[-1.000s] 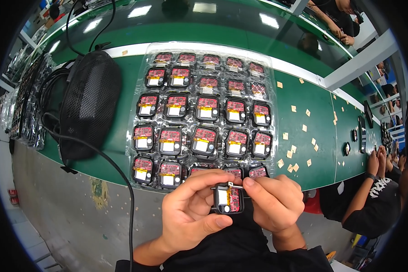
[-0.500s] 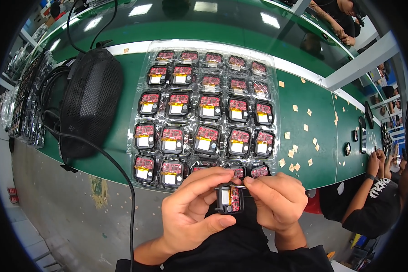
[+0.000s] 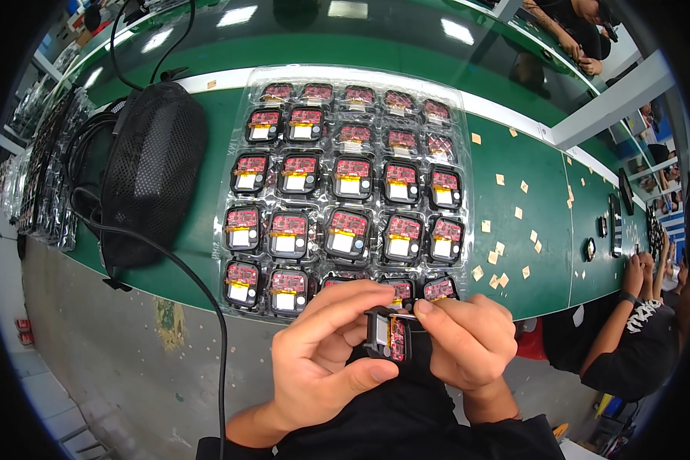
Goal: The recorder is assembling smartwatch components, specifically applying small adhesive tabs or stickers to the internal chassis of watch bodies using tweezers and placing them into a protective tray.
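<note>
My left hand (image 3: 322,356) is closed round a small black watch-like case (image 3: 388,337) with a red circuit board and a pale block inside. It holds the case tilted, just in front of the bench edge. In my right hand (image 3: 471,337) a thin metal tool (image 3: 403,315), perhaps tweezers, is pinched between thumb and finger. Its tip reaches the upper edge of the case; the exact contact is too small to make out. Beyond my hands lies a clear plastic tray (image 3: 468,222) with several rows of similar cases (image 3: 352,178), partly hidden by my fingers in the nearest row.
A black mesh bag (image 3: 157,172) with a black cable (image 3: 180,261) is on the left. Small yellowish paper squares (image 3: 519,212) lie scattered over the green bench (image 3: 544,253). A co-worker (image 3: 629,337) sits at the right. Stacked plastic trays (image 3: 50,165) stand far left.
The case in my left hand has tipped a little, showing more of its side. My right hand has shifted very slightly.
</note>
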`<action>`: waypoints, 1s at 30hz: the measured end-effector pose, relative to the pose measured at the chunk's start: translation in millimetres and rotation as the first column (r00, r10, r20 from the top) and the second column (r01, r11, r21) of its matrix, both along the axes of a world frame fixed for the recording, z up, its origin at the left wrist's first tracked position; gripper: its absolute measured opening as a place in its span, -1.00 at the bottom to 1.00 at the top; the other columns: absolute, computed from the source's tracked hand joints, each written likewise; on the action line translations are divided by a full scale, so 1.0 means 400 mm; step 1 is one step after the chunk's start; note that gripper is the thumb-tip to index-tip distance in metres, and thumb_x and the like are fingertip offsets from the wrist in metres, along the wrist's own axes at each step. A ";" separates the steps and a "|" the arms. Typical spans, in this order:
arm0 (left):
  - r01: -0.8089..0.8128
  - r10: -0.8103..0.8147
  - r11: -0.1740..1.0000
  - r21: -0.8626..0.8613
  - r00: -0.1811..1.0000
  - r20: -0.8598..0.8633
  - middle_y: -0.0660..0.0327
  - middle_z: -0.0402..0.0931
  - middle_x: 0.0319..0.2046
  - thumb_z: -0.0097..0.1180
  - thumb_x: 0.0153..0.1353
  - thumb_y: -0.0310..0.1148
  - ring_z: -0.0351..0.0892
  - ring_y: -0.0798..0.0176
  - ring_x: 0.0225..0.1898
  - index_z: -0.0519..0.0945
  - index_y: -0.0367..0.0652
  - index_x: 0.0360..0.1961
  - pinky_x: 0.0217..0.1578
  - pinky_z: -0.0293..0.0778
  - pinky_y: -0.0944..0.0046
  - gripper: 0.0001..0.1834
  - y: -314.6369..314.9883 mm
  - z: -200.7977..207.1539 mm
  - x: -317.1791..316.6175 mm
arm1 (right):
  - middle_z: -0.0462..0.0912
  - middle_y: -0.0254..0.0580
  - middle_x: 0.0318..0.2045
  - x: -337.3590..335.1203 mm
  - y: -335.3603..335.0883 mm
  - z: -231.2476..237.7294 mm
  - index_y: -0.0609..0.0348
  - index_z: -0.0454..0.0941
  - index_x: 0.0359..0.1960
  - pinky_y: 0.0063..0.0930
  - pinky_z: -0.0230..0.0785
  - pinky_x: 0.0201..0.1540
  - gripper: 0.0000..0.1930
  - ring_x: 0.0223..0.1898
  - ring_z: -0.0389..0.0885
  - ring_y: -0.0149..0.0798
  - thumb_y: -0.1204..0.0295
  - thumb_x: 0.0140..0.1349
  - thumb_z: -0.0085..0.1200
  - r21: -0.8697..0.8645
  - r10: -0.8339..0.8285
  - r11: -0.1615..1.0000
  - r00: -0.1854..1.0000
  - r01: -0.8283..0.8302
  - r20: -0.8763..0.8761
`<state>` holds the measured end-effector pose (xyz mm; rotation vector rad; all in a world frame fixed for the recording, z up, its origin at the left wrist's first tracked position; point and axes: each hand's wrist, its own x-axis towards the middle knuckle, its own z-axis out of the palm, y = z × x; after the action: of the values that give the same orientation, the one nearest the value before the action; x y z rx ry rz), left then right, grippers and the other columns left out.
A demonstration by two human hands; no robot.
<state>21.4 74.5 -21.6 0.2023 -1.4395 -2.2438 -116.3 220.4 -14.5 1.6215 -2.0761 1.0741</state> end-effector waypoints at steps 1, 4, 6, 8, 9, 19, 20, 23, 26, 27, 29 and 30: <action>0.005 -0.005 1.000 0.021 1.000 0.005 -0.08 0.33 0.26 0.45 0.13 -0.55 0.44 0.08 0.28 0.45 -0.54 0.23 0.26 0.50 0.14 -0.34 0.000 -0.001 0.000 | 0.69 -0.27 -0.39 0.002 0.000 -0.005 0.20 0.77 -0.15 -0.52 0.27 -0.60 -0.55 -0.61 0.47 -0.38 0.66 -0.21 0.23 -0.008 -0.005 1.000 1.000 0.004 -0.024; 0.003 -0.003 0.998 0.057 1.000 -0.003 -0.06 0.31 0.27 0.46 0.13 -0.52 0.43 0.10 0.28 0.44 -0.54 0.25 0.25 0.50 0.14 -0.31 0.004 -0.002 0.001 | 0.69 -0.28 -0.39 0.005 0.003 -0.013 0.20 0.77 -0.14 -0.52 0.26 -0.60 -0.55 -0.62 0.46 -0.39 0.64 -0.20 0.23 -0.025 -0.014 1.000 0.998 0.013 -0.059; 0.000 -0.002 0.999 0.046 1.000 0.031 -0.05 0.31 0.26 0.46 0.12 -0.52 0.43 0.11 0.28 0.44 -0.54 0.25 0.25 0.51 0.14 -0.31 0.005 0.006 0.004 | 0.69 -0.29 -0.40 0.005 0.004 -0.013 0.19 0.77 -0.14 -0.52 0.26 -0.60 -0.55 -0.63 0.44 -0.40 0.63 -0.20 0.23 -0.033 -0.020 0.999 0.997 0.018 -0.070; -0.002 -0.001 0.999 0.036 0.998 0.064 -0.04 0.31 0.26 0.46 0.12 -0.52 0.44 0.11 0.27 0.44 -0.54 0.26 0.25 0.51 0.14 -0.30 0.006 0.008 0.003 | 0.68 -0.30 -0.40 0.005 0.003 -0.011 0.20 0.77 -0.14 -0.51 0.25 -0.61 -0.57 -0.64 0.42 -0.41 0.63 -0.17 0.24 -0.022 -0.015 1.000 0.996 0.013 -0.085; -0.008 0.005 0.999 0.042 0.998 0.066 -0.03 0.31 0.26 0.46 0.12 -0.52 0.45 0.12 0.26 0.44 -0.53 0.26 0.24 0.52 0.15 -0.30 0.008 0.008 0.002 | 0.68 -0.30 -0.40 0.006 0.003 -0.012 0.20 0.77 -0.14 -0.51 0.25 -0.61 -0.57 -0.64 0.42 -0.41 0.63 -0.17 0.24 -0.022 -0.017 1.000 0.996 0.015 -0.084; -0.280 0.222 0.635 -0.720 0.959 -0.178 -0.06 0.57 -0.03 0.59 -0.01 -0.15 0.68 0.00 -0.03 0.63 -0.32 0.05 -0.05 0.64 0.13 -0.34 0.005 0.004 -0.008 | 0.70 -0.11 -0.38 0.009 0.033 0.024 0.27 0.73 -0.19 -0.48 0.47 -0.51 -0.71 -0.53 0.64 -0.27 0.57 -0.02 0.39 -0.040 0.003 0.999 0.944 0.011 0.329; -0.314 0.233 0.591 -0.743 0.948 -0.216 -0.04 0.59 -0.07 0.57 0.02 -0.19 0.70 -0.04 -0.09 0.66 -0.27 -0.01 -0.16 0.69 0.15 -0.44 0.008 0.013 -0.009 | 0.71 -0.06 -0.37 0.017 0.037 0.044 0.29 0.72 -0.20 -0.47 0.54 -0.46 -0.70 -0.49 0.68 -0.24 0.53 -0.01 0.45 -0.041 -0.019 0.998 0.897 0.041 0.442; -0.288 0.173 0.496 -0.819 0.957 -0.232 0.01 0.59 -0.07 0.55 0.04 -0.30 0.70 -0.05 -0.07 0.67 -0.26 -0.03 -0.15 0.69 0.16 -0.51 0.014 0.026 -0.023 | 0.71 0.02 -0.35 0.020 0.034 0.101 0.31 0.70 -0.20 -0.48 0.58 -0.42 -0.64 -0.46 0.70 -0.25 0.44 -0.03 0.53 -0.088 0.168 0.986 0.805 -0.144 0.569; -0.364 0.217 0.438 -0.822 0.930 -0.296 0.04 0.59 -0.06 0.53 0.02 -0.40 0.69 -0.07 -0.07 0.69 -0.23 -0.05 -0.13 0.69 0.15 -0.56 0.035 0.022 -0.032 | 0.73 -0.04 -0.36 0.020 0.023 0.111 0.29 0.70 -0.22 -0.49 0.61 -0.40 -0.67 -0.43 0.74 -0.24 0.43 0.00 0.52 -0.045 0.164 0.986 0.847 -0.163 0.505; -0.416 0.248 0.367 -0.832 0.906 -0.343 0.04 0.59 -0.05 0.54 0.01 -0.41 0.69 -0.07 -0.06 0.69 -0.22 -0.05 -0.12 0.69 0.15 -0.55 0.037 0.015 -0.034 | 0.74 -0.07 -0.36 0.015 0.020 0.108 0.29 0.70 -0.23 -0.49 0.61 -0.40 -0.70 -0.43 0.75 -0.24 0.45 0.02 0.51 0.011 0.142 0.987 0.908 -0.160 0.394; -0.428 0.273 0.338 -0.838 0.897 -0.348 0.04 0.59 -0.04 0.55 -0.01 -0.43 0.67 -0.09 -0.05 0.69 -0.19 -0.07 -0.11 0.69 0.13 -0.56 0.034 -0.001 -0.028 | 0.74 -0.14 -0.39 0.000 0.002 0.112 0.28 0.70 -0.24 -0.48 0.61 -0.39 -0.73 -0.42 0.75 -0.22 0.53 0.01 0.48 0.011 0.139 0.988 0.909 -0.156 0.393; -0.442 0.290 0.346 -0.828 0.889 -0.354 0.05 0.59 -0.04 0.55 -0.02 -0.43 0.67 -0.09 -0.04 0.69 -0.18 -0.09 -0.09 0.69 0.11 -0.57 0.034 0.001 -0.020 | 0.74 -0.15 -0.39 -0.011 0.002 0.117 0.27 0.70 -0.24 -0.46 0.61 -0.39 -0.73 -0.42 0.75 -0.21 0.57 -0.01 0.45 0.022 0.089 0.995 0.954 -0.099 0.286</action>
<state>13.3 88.2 -21.4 -0.0093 -2.0389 -0.8529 -120.5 221.4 32.2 1.6823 -2.2248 1.3823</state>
